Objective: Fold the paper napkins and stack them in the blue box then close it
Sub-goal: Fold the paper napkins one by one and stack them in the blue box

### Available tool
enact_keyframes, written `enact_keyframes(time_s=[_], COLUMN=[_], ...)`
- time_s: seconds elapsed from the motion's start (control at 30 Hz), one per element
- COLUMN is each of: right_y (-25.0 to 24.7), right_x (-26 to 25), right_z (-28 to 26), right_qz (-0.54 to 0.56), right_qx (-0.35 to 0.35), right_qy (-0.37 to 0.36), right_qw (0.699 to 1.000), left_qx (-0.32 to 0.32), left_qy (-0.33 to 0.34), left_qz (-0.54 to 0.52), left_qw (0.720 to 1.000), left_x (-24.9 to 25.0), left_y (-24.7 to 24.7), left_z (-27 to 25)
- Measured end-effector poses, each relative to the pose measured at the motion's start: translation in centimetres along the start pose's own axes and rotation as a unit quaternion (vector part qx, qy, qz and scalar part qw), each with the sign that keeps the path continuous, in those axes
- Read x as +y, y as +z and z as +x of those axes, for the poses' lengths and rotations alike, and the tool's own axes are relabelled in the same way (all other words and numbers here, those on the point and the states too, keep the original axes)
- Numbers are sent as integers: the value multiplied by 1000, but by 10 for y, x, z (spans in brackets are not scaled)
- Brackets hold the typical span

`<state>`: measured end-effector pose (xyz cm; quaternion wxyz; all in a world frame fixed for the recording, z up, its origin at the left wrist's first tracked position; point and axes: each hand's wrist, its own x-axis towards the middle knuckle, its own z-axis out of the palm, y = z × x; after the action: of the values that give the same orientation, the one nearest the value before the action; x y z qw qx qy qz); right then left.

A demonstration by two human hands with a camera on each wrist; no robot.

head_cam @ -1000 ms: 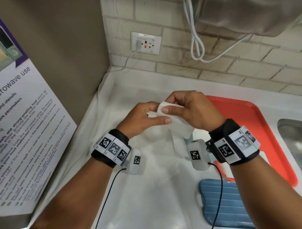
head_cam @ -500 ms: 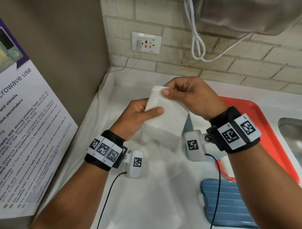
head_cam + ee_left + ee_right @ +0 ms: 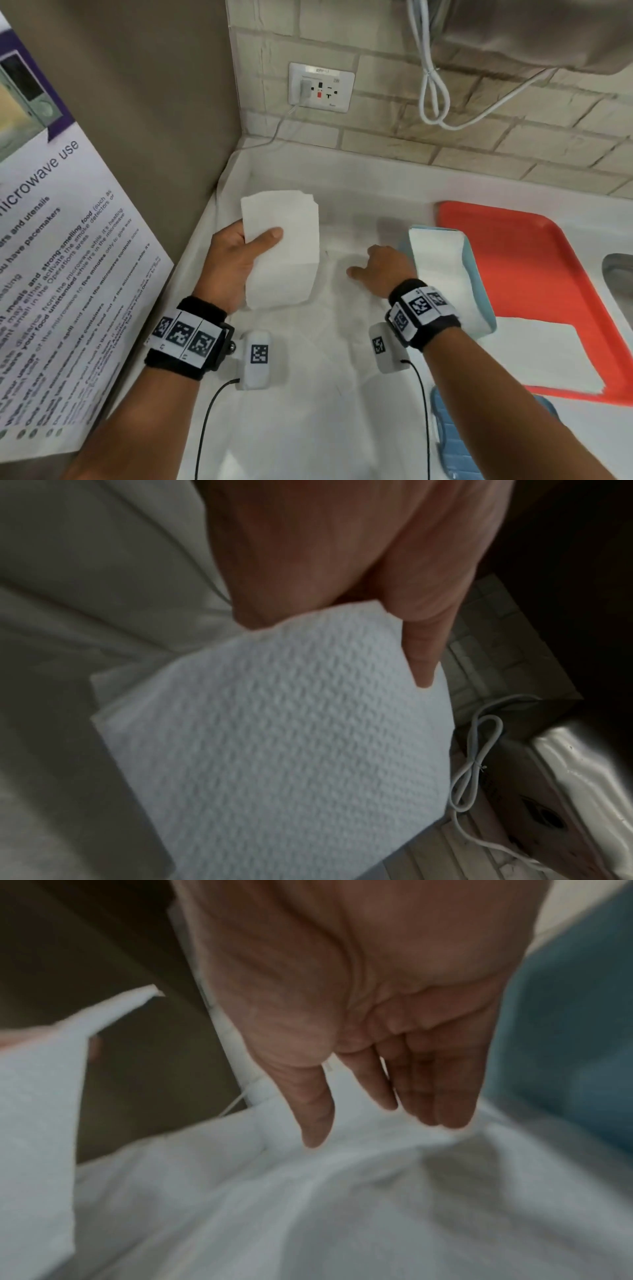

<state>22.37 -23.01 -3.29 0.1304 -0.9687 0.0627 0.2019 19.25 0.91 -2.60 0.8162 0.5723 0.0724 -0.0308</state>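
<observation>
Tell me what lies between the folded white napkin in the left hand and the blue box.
The head view shows the open right hand over white cloth, between the folded white paper napkin and light blue plastic box.

A pale brick wall [image 3: 445, 150] spans twelve o'clock, bearing a white socket [image 3: 321, 87]; a brown panel [image 3: 137, 102] stands at ten o'clock.

The left hand [image 3: 236, 260] holds a folded napkin [image 3: 281, 246] above the worktop [image 3: 308, 411], to the left of the right hand [image 3: 380, 270]. Just right of the right hand stands the box [image 3: 479, 274] with napkins [image 3: 442, 270] in it, seemingly on the near left corner of a tray [image 3: 534, 260]. Near the right forearm lies a lid [image 3: 455, 442]. Behind both hands, a wall socket [image 3: 320, 87].
</observation>
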Motion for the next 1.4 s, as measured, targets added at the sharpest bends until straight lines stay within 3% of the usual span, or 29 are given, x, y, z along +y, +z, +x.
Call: enact_keyframes(time_s=[0.13, 0.3, 0.43, 0.57, 0.67, 0.83, 1.07, 1.13, 1.2, 1.33, 1.4], right_y=[20, 27, 27, 34, 38, 24, -25, -37, -41, -31, -24], right_x=[-7, -7, -4, 1, 4, 1, -18, -24, -32, -49, -51], right_z=[11, 13, 18, 25, 29, 17, -47, -60, -64, -54, -47], right_qz=[-28, -71, -2, 153, 272, 381, 540, 537, 510, 446, 425], right_qx=[-3, 3, -1, -6, 32, 41, -65, -100, -89, 34, 63], right_qy=[49, 54, 83, 96, 72, -3, -149, -198, -225, -208, -202], right_qw=[998, 996, 997, 984, 959, 924, 826, 814, 826, 870, 880], left_qx=[8, -2, 5, 23, 24, 22, 32, 15, -13, -32, -24], left_qy=[-10, -12, -27, -44, -45, -29, -15, -20, -29, -60, -80], left_qz=[-28, -33, -22, -33, -29, -10, 26, 43, 51, 47, 39], left_qw=[1000, 999, 999, 998, 998, 999, 999, 999, 998, 997, 996], left_x=[2, 4, 0, -2, -3, -6, -1, 1, 3, 4, 1], left_y=[0, 1, 2, 2, 1, -3, -2, 2, 9, 28, 34], left_z=[-1, -1, 1, 3, 3, 4, 7, 7, 5, -6, -10])
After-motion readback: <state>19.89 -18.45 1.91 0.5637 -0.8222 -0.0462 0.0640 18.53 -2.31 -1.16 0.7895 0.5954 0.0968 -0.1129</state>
